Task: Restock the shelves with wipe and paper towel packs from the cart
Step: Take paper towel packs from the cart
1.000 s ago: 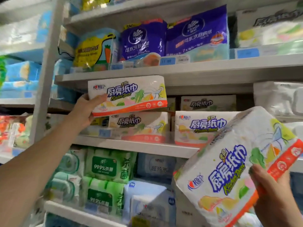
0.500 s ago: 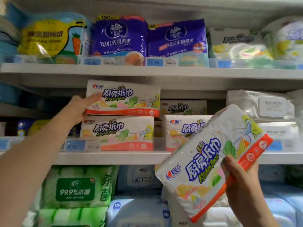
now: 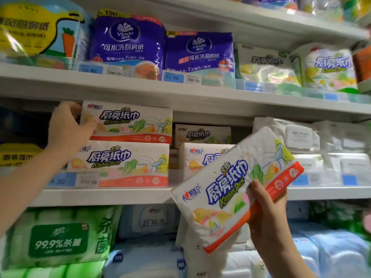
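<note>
Kitchen towel packs (image 3: 197, 157) fill the middle shelf (image 3: 100, 196) of a white store rack. One stacked pack (image 3: 128, 122) lies on top of a lower pack (image 3: 120, 163), just under the shelf above, and the left hand (image 3: 68, 129) grips its left end. The right hand (image 3: 267, 215) holds a tilted pack (image 3: 230, 187) of the same kind in front of the shelf, its thumb pressed on the front near the orange edge. White lidded wipe packs (image 3: 297, 135) sit to the right. Purple Vinda packs (image 3: 128, 41) stand on the upper shelf (image 3: 140, 87), and green wipe packs (image 3: 58, 237) lie below. Blue price tags (image 3: 173, 77) line the shelf edges.
</note>
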